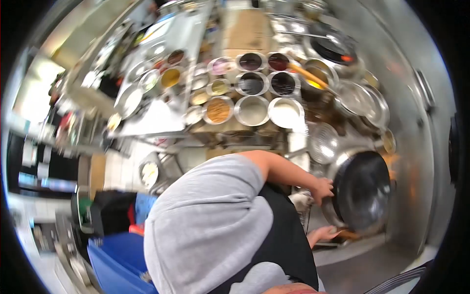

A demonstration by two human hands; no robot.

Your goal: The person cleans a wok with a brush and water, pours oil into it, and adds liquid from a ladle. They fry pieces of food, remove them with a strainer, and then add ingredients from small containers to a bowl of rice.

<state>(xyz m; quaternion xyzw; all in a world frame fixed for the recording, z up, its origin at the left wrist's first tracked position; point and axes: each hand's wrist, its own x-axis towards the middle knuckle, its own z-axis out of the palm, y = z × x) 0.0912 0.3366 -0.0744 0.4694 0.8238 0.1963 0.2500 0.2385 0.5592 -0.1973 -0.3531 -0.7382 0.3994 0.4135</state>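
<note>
A large dark wok [363, 191] is at the right, tilted with its black bowl facing me. My left hand [323, 190] is closed on the wok's left rim, arm stretched out from the grey sleeve. Lower down, my right hand [324, 235] reaches toward the wok's lower edge with its fingers stretched out. Just beyond those fingertips is a brown, handle-like piece [348, 234]; blur hides whether they touch. A perforated metal strainer [323, 142] lies just above the wok.
Several round metal containers of sauces and seasonings, including one with orange-brown contents [218, 110], stand ahead. A ladle [352, 97] rests across pots at the upper right. A steel wall [411, 147] bounds the right side. A blue bin [115, 259] is at lower left.
</note>
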